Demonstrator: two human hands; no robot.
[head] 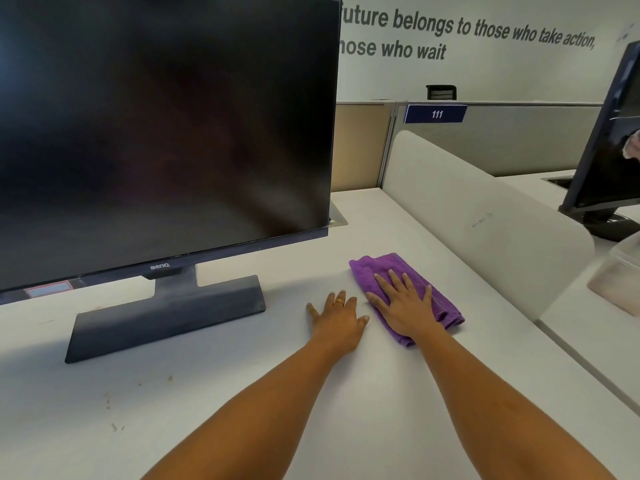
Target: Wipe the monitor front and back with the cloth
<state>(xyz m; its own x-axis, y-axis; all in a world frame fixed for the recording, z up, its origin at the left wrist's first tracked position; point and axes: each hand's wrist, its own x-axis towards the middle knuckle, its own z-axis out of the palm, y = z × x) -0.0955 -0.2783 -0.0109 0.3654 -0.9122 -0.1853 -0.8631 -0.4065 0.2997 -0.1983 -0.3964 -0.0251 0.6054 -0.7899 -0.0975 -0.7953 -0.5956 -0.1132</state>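
A large black monitor (162, 133) with a dark screen fills the upper left and stands on a flat rectangular base (166, 317) on the white desk (173, 410). To its right lies a folded purple cloth (377, 268). My right hand (403, 304) rests flat on top of the cloth, fingers spread, not gripping it. My left hand (337, 320), wearing a gold ring, lies flat on the bare desk between the base and the cloth, holding nothing. The monitor's back is hidden from me.
A curved white divider (485, 216) runs along the desk's right side. Beyond it stand a second monitor (606, 150) and a translucent plastic container (620, 275). Grey partition panels (502, 143) with a "111" label close off the back. A cable slot (337, 216) sits behind the monitor.
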